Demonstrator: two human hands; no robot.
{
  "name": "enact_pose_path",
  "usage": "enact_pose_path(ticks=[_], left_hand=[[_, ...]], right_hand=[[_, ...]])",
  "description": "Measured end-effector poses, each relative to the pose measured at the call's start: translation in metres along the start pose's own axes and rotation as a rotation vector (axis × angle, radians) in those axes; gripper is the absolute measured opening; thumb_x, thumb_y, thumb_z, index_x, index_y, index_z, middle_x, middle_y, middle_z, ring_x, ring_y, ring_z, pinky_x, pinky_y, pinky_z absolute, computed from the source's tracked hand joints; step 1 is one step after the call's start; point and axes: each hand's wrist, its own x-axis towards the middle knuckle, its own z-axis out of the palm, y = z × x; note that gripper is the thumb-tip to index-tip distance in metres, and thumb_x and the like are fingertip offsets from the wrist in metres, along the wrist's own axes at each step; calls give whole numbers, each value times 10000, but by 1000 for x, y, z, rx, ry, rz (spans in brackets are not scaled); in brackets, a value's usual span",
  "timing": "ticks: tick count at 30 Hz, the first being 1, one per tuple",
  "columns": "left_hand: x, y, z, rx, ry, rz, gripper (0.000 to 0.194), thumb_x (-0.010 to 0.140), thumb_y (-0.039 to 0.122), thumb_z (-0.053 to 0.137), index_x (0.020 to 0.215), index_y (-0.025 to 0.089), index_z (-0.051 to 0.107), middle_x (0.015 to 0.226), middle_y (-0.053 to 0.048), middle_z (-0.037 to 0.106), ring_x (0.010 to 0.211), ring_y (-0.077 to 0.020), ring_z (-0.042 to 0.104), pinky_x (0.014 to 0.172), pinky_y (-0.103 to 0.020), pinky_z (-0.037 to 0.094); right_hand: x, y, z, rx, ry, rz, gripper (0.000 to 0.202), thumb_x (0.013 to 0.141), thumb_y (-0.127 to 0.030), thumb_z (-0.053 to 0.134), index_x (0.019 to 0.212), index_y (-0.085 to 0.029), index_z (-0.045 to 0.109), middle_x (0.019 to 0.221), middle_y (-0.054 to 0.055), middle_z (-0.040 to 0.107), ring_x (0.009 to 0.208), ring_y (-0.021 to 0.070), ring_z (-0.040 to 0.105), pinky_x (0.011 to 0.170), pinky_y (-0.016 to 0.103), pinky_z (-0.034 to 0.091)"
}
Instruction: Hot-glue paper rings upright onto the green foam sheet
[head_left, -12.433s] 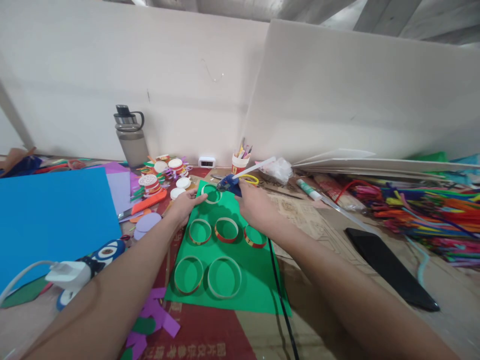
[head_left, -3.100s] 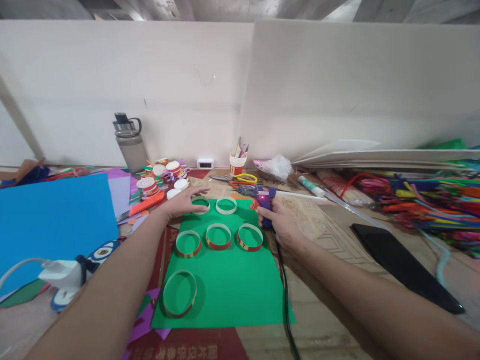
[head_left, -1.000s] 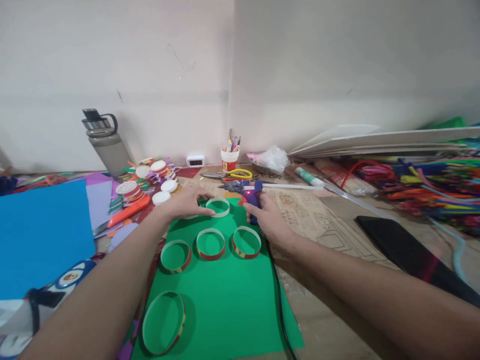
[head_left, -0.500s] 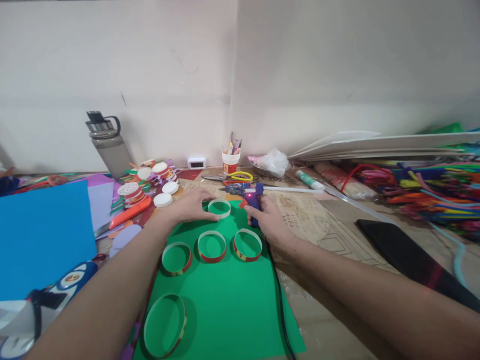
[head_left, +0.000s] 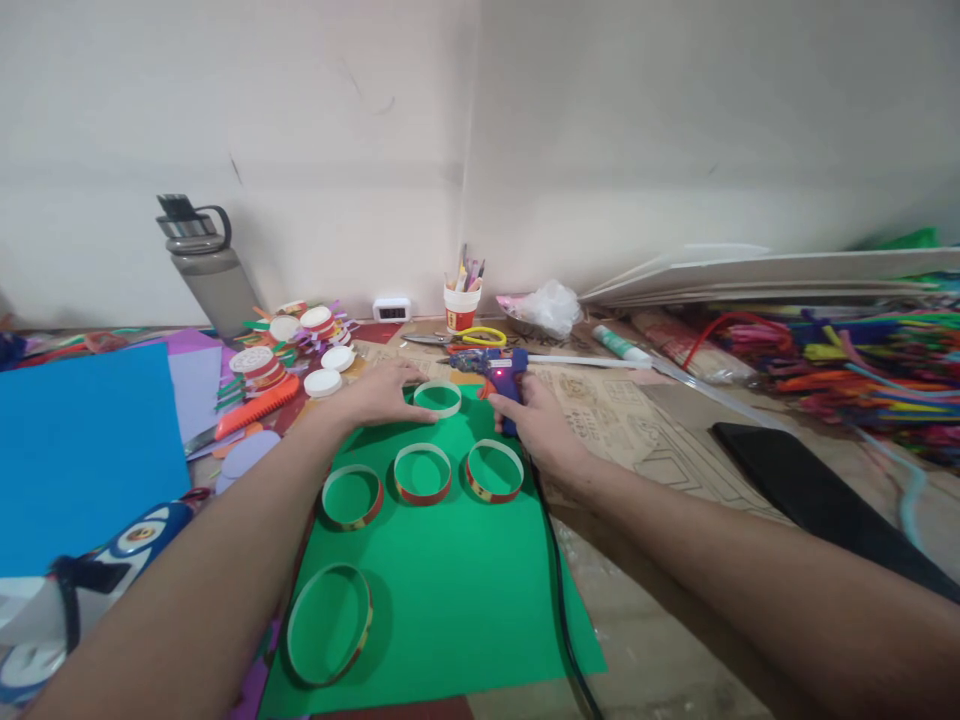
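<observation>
At centre, my right hand [head_left: 551, 432] grips the glue gun [head_left: 507, 368] low, likely avoiding heat; my left hand [head_left: 379, 396] nears a ring [head_left: 450, 409], grasp unclear.

No text could be read with certainty. Dark printed characters on the brown paper [head_left: 611, 400], the pale label on the glue gun [head_left: 508, 378], the markings on the paper cup [head_left: 461, 312] and the digital clock's [head_left: 392, 311] display were all too small or blurred.
</observation>
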Motion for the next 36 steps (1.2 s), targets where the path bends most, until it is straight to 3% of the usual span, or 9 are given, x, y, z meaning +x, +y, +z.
enact_pose_path(ticks=[9, 16, 22, 28, 36], left_hand=[[-1, 1, -2, 9, -26, 9, 821, 651, 754, 656, 1276, 221, 635, 1391, -111, 579, 1320, -359, 482, 1109, -441, 372], [-3, 6, -3, -122, 20, 16, 902, 625, 734, 692, 1377, 256, 551, 1464, -82, 524, 1341, -331, 474, 1119, -413, 365], [-1, 10, -2, -121, 63, -11, 748, 689, 685, 670, 1270, 215, 643, 1402, -94, 585, 1329, -328, 484, 1119, -428, 354], [2, 3, 2, -57, 56, 31, 686, 698, 707, 653, 1212, 253, 678, 1305, -69, 649, 1263, -323, 538, 1050, -406, 419], [-1, 4, 1, -157, 59, -3, 810, 684, 698, 675, 1335, 222, 598, 1418, -94, 573, 1273, -317, 540, 1056, -413, 437]], right_hand=[[0, 1, -1, -2, -3, -9, 262, 745, -300, 656, 943, -222, 502, 656, -46, 567, 550, 144, 533, 543, 312, 441], [0, -1, 0, 14, 4, 0, 253, 743, -288, 656, 928, -229, 494, 630, -56, 556, 541, 143, 529, 542, 308, 442], [-1, -5, 0, -15, 12, 4, 231, 753, -279, 656, 914, -235, 497, 612, -53, 550, 532, 147, 526, 531, 306, 432], [-1, -6, 0, -15, 11, 6, 230, 752, -282, 656, 914, -231, 502, 630, -49, 565, 539, 149, 538, 540, 313, 443], [2, -1, 0, 13, 1, 9, 236, 744, -288, 656, 914, -229, 503, 620, -40, 568, 544, 160, 541, 551, 326, 450]])
